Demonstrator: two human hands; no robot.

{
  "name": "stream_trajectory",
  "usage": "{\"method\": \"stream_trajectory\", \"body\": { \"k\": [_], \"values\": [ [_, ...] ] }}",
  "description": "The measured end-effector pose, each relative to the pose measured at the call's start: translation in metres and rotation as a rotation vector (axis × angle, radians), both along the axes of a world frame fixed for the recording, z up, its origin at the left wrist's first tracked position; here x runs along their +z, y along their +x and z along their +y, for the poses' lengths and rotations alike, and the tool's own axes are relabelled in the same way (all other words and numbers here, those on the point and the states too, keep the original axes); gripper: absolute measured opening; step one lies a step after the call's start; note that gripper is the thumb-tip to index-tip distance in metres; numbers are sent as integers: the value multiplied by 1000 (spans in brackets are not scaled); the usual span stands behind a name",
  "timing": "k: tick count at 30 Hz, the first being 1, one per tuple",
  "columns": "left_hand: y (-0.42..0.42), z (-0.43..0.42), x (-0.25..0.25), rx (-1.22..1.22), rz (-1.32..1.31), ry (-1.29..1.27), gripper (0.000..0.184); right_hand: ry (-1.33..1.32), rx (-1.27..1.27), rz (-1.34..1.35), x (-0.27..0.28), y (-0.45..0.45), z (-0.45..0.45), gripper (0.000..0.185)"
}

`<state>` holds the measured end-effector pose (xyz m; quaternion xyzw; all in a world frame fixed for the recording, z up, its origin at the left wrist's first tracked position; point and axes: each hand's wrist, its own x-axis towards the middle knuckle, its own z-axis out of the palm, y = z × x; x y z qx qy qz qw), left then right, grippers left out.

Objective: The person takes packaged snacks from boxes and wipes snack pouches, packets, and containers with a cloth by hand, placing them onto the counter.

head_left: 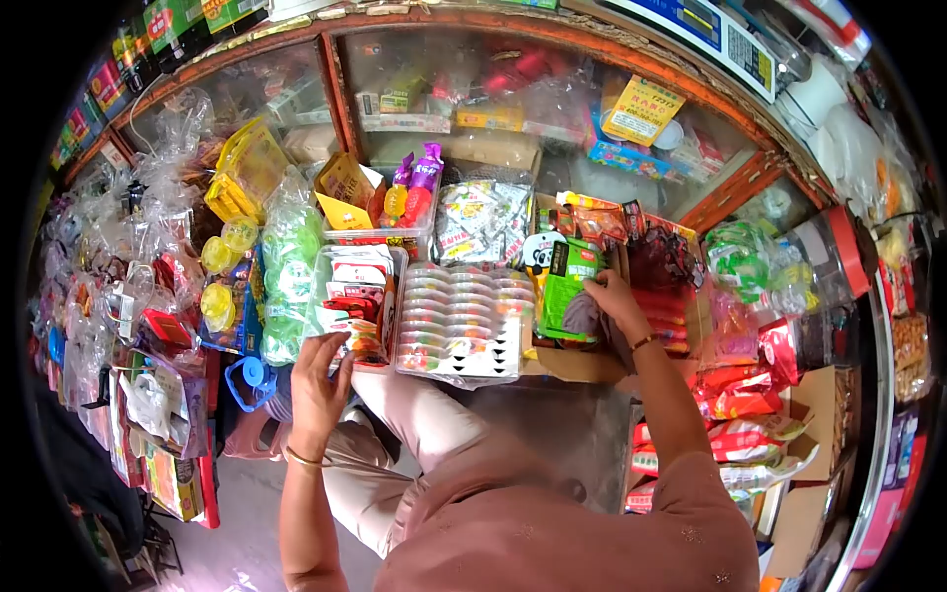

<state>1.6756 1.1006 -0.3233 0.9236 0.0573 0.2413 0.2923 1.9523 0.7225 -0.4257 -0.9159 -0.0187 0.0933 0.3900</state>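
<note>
My right hand [619, 304] is closed on a bunched grey cloth [584, 318], which lies against a green snack packet [574, 281] with a panda on it. That packet stands in an open cardboard box [562, 362]. My left hand [318, 383] has its fingers apart at the front of a clear plastic tub [321, 276] of red and white packets [360, 296]; whether the fingertips touch it I cannot tell. Between my hands sits a clear tray [459, 375] with rows of small colourful rounded packs [449, 306].
Behind stand a box of white-wrapped sweets [483, 222] and a wood-framed glass case [395, 59]. Green plastic-wrapped goods [291, 266] and hanging bags crowd the left. Red snack bags [740, 395] and a red-lidded jar [824, 257] are at the right.
</note>
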Motion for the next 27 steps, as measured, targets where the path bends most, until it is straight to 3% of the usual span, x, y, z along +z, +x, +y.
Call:
{"method": "stream_trajectory", "body": {
  "k": [4,5,7,9,11,14,17,18,20,21,22,23,25,27],
  "values": [
    [7,-23,5,-74,-14,-74,20,38,45,-120,-6,-8,-8,30],
    [9,-31,9,-65,91,-181,19,95,103,-30,-5,-10,-10,28],
    [18,-47,-2,-161,5,-260,24,151,164,51,12,-18,-10,26],
    [24,-70,4,-221,19,-319,29,-4,230,-221,62,-44,3,21],
    [29,-93,5,-299,81,-556,47,-86,227,-318,114,-70,20,18],
    [46,-125,0,-501,-40,-831,85,-212,282,-444,178,-115,57,14],
    [56,-145,5,-521,-236,-944,99,-210,536,-471,183,-158,102,9],
    [55,-144,7,-442,-306,-889,102,-74,634,-470,174,-169,116,10],
    [41,-136,1,-293,-146,-1445,75,158,760,-488,170,-184,141,18],
    [41,-126,-2,-276,-269,-1666,63,175,791,-482,167,-182,144,18],
    [35,-113,-15,-333,-299,-1954,45,309,828,-209,163,-177,142,20],
    [31,-108,-16,-320,-381,-1989,44,427,850,70,159,-172,139,22],
    [23,-94,-18,-359,-405,-2073,44,567,706,33,156,-168,133,21],
    [19,-88,-17,-310,-444,-2018,44,723,607,-187,151,-172,131,28]
  ]
}}
